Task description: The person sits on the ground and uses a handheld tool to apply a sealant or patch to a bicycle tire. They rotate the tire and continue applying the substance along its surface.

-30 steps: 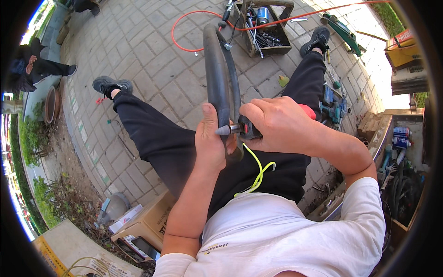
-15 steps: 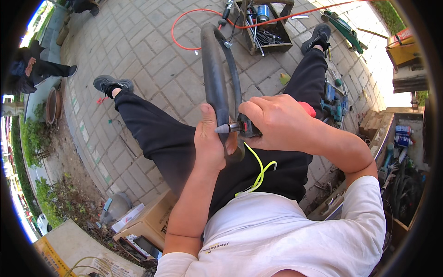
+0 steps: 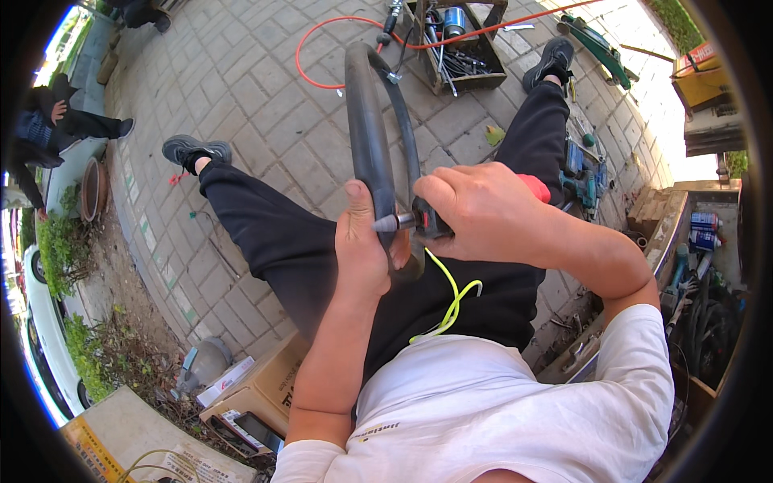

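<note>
My left hand (image 3: pixel 360 241) grips a black rubber inner tube (image 3: pixel 367 129), which stands up as a long folded loop between my spread legs, thumb along its near side. My right hand (image 3: pixel 475 209) is closed on a black-and-red power tool (image 3: pixel 428 221) with a silver nose and a grey conical tip (image 3: pixel 385 223). The tip rests on or very close to the tube beside my left thumb; exact contact I cannot tell. A bright yellow-green cord (image 3: pixel 452 302) hangs looped over my dark trousers below the tool.
A wooden tool box (image 3: pixel 475 64) and orange hose (image 3: pixel 310 40) lie ahead. Tools (image 3: pixel 588 189) lie right of my leg, beside a crate (image 3: pixel 700 338). A cardboard box (image 3: pixel 266 378) is at lower left. Another person (image 3: pixel 84 121) is at the far left, near a white car (image 3: pixel 44 338).
The tube and both my hands have shifted slightly left, keeping the same grips. The other person at the far left has moved an arm downward, and more of the white car shows.
</note>
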